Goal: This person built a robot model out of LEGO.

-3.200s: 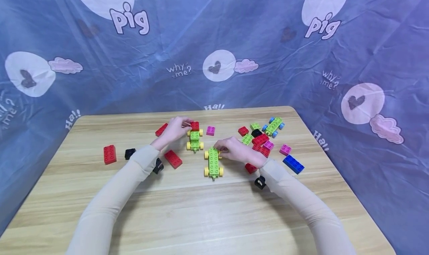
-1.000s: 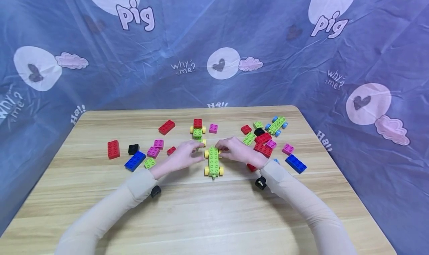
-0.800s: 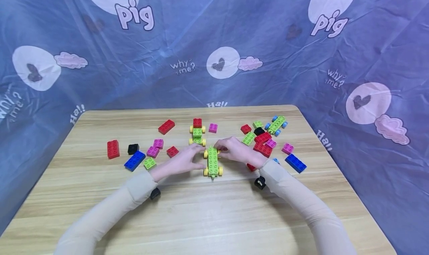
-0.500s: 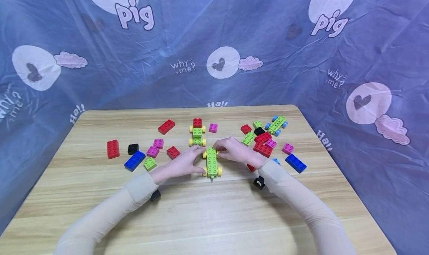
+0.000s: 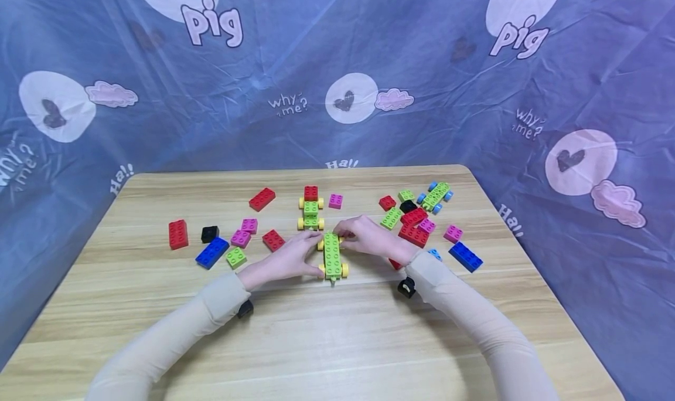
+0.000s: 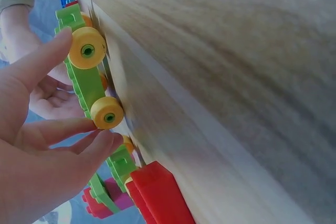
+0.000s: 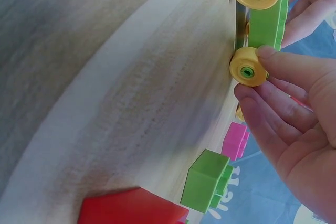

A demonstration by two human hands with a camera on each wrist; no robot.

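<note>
A lime-green toy car base [image 5: 333, 255] with yellow wheels stands on the table between both hands. My left hand [image 5: 285, 257] spans its left side. In the left wrist view the thumb touches the rear wheel [image 6: 87, 49] and the fingertips meet at the front wheel [image 6: 107, 113]. On the other side, my right hand [image 5: 366, 235] pinches the front right wheel [image 7: 248, 67] between thumb and fingers. Just beyond stands a second green car base [image 5: 310, 221] with yellow wheels, carrying a green brick [image 5: 310, 208] and a red brick [image 5: 311, 193].
Left of the cars lie red, black, pink, green bricks and a blue brick [image 5: 212, 253]. At the right is a heap of mixed bricks [image 5: 413, 235], with a blue-wheeled green car base [image 5: 436, 196] behind it. A printed blue cloth hangs behind the table [image 5: 337, 342].
My left hand has left the red brick on the far car, come back toward me and taken hold of the near car base. That base has shifted slightly left, the right hand still on it.
</note>
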